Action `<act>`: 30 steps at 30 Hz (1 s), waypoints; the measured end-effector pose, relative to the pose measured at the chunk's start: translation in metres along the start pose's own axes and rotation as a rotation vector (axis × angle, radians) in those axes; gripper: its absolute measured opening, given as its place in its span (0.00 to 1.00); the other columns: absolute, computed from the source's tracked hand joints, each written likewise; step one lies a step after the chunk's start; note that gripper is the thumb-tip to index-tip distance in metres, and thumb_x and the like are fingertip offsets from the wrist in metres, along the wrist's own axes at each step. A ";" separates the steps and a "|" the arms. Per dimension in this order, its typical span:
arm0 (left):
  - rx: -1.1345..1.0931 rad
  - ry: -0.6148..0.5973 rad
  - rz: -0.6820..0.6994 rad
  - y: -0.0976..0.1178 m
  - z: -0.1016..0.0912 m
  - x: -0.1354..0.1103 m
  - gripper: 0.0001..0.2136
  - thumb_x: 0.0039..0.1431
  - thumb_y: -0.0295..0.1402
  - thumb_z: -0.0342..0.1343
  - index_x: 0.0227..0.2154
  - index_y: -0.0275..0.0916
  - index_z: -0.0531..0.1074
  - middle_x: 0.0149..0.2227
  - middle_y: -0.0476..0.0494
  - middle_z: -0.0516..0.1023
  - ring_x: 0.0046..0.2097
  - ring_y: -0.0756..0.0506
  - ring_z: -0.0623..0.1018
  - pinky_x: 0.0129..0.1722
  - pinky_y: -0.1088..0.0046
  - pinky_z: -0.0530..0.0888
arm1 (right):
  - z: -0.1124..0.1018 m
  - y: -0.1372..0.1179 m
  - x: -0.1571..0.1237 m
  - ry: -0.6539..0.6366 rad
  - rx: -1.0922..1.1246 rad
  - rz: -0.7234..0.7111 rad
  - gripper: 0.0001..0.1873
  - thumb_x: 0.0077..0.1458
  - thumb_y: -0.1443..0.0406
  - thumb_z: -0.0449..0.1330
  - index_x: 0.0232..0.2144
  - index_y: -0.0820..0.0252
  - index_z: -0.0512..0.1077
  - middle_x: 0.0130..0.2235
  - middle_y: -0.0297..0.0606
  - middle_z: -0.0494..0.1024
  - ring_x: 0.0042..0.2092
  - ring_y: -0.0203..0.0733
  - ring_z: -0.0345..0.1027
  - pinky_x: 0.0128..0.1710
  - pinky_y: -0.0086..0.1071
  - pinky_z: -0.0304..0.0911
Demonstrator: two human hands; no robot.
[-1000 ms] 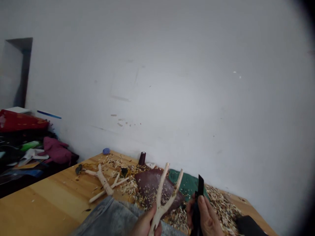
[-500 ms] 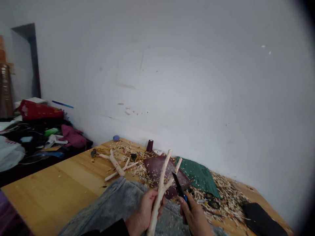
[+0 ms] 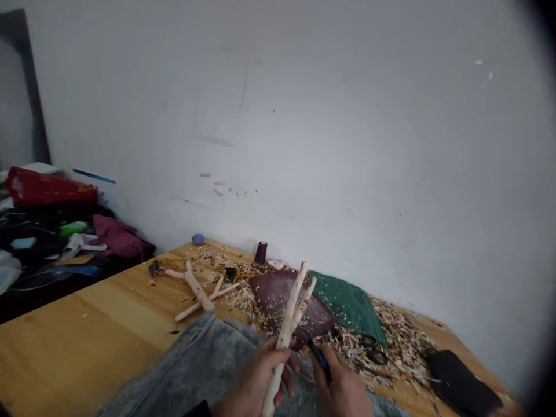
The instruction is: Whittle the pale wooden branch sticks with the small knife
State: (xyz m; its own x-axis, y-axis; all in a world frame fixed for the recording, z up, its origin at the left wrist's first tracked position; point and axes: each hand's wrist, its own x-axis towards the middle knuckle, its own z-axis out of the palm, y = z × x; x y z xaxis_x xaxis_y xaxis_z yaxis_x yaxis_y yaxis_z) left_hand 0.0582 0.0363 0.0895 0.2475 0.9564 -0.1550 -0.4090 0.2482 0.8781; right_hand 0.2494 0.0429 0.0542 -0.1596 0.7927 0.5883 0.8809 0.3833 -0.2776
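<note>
A peeled, forked branch [image 3: 286,327] stands tilted in front of me, its two prongs pointing up. My left hand [image 3: 264,370] is closed around its lower stem. Just to the right, my right hand [image 3: 341,382] grips a knife [image 3: 320,360] with a black and blue handle; its blade is hard to make out here. The knife is apart from the wood. Beneath both hands lies a grey cloth [image 3: 208,365]. Two more peeled forked branches, a thicker one [image 3: 197,288] and a thinner one [image 3: 217,293], lie on the table to the left.
Wood shavings [image 3: 406,336] cover much of the wooden table [image 3: 87,336]. On it lie a maroon sheet [image 3: 278,295], a green sheet [image 3: 351,304], scissors [image 3: 374,352], a black flat object [image 3: 463,382] and a maroon thread spool [image 3: 260,252]. A wall rises behind.
The forked branch has turned in my left hand, so its prongs look closer together. My right hand has lowered the knife away from the fork. The camera view has shifted slightly right.
</note>
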 end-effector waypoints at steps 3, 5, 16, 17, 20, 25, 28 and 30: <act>-0.032 0.054 0.007 -0.003 -0.002 0.004 0.19 0.45 0.45 0.57 0.38 0.38 0.69 0.23 0.49 0.75 0.17 0.51 0.69 0.11 0.80 0.55 | 0.001 0.001 0.000 0.001 -0.012 -0.100 0.15 0.65 0.62 0.50 0.48 0.55 0.74 0.42 0.41 0.83 0.38 0.42 0.80 0.35 0.28 0.71; -0.050 0.069 -0.006 -0.001 -0.001 0.003 0.18 0.44 0.44 0.55 0.37 0.39 0.69 0.22 0.50 0.74 0.18 0.51 0.69 0.12 0.80 0.55 | 0.001 -0.001 -0.001 0.001 -0.033 -0.162 0.16 0.64 0.65 0.51 0.50 0.55 0.73 0.44 0.41 0.83 0.40 0.41 0.79 0.37 0.27 0.71; -0.002 0.066 -0.018 0.005 0.005 -0.005 0.18 0.42 0.40 0.56 0.38 0.42 0.66 0.24 0.55 0.73 0.17 0.53 0.68 0.13 0.79 0.57 | 0.008 -0.014 0.002 -0.028 -0.118 -0.263 0.22 0.52 0.74 0.54 0.48 0.54 0.70 0.42 0.39 0.80 0.40 0.41 0.77 0.38 0.27 0.69; -0.020 0.062 -0.023 0.003 0.005 -0.004 0.17 0.41 0.39 0.55 0.37 0.42 0.66 0.23 0.55 0.72 0.16 0.53 0.66 0.13 0.79 0.56 | 0.010 -0.014 0.002 -0.033 -0.125 -0.279 0.23 0.51 0.75 0.54 0.48 0.54 0.70 0.43 0.39 0.80 0.39 0.40 0.77 0.37 0.26 0.69; -0.071 0.037 -0.035 -0.001 0.005 -0.003 0.16 0.40 0.38 0.54 0.35 0.42 0.66 0.20 0.56 0.70 0.15 0.54 0.61 0.12 0.79 0.54 | 0.012 -0.015 0.002 -0.045 -0.152 -0.289 0.24 0.50 0.75 0.54 0.50 0.54 0.70 0.41 0.39 0.81 0.37 0.41 0.77 0.35 0.27 0.69; -0.008 -0.008 -0.016 -0.004 0.007 -0.005 0.19 0.41 0.38 0.56 0.39 0.40 0.69 0.15 0.58 0.65 0.14 0.53 0.58 0.12 0.79 0.54 | 0.010 -0.019 0.001 -0.048 -0.188 -0.232 0.24 0.51 0.75 0.53 0.51 0.57 0.69 0.40 0.40 0.81 0.37 0.42 0.77 0.35 0.29 0.69; 0.110 -0.042 0.036 -0.007 0.009 -0.006 0.22 0.44 0.41 0.61 0.42 0.38 0.69 0.12 0.61 0.61 0.14 0.54 0.57 0.13 0.79 0.54 | 0.008 -0.021 0.001 -0.073 -0.192 -0.203 0.21 0.53 0.73 0.54 0.50 0.59 0.70 0.39 0.40 0.81 0.36 0.43 0.77 0.34 0.30 0.69; 0.145 -0.032 0.071 -0.008 0.011 -0.006 0.25 0.45 0.46 0.64 0.43 0.37 0.68 0.14 0.61 0.63 0.13 0.55 0.56 0.12 0.79 0.54 | 0.006 -0.024 0.001 -0.090 -0.189 -0.185 0.19 0.55 0.72 0.54 0.49 0.60 0.70 0.37 0.41 0.81 0.34 0.43 0.77 0.33 0.31 0.69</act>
State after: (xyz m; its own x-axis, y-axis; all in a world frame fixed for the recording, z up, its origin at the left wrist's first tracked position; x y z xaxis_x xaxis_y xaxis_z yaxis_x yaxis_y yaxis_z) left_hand 0.0698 0.0271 0.0881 0.2513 0.9648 -0.0779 -0.2957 0.1531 0.9429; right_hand 0.2254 0.0379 0.0566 -0.3569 0.7597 0.5436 0.8993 0.4369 -0.0202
